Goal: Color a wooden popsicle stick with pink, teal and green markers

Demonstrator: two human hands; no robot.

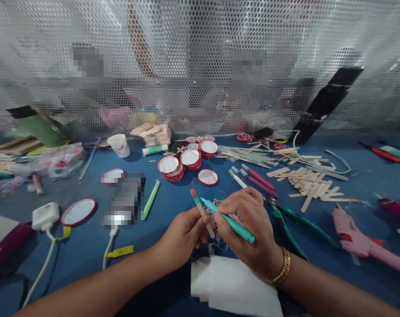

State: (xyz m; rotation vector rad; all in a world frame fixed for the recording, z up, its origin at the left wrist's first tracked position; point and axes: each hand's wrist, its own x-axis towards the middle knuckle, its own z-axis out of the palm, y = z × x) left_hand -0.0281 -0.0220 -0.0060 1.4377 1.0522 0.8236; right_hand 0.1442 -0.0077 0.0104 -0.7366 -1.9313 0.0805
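The left hand (185,229) pinches a flat, red-and-green-tipped wooden stick (200,208), the right hand (253,218) a turquoise plastic marker (240,230); from here I'd stroke lightly beyond the left fingers (198,226).

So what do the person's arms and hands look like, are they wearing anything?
Yes! The right hand has a shiny gold bracelet at its wrist, which looks like several thin bands side by side. The left hand has nothing around its wrist. Neither hand wears a glove, and no sleeves show on the forearms.
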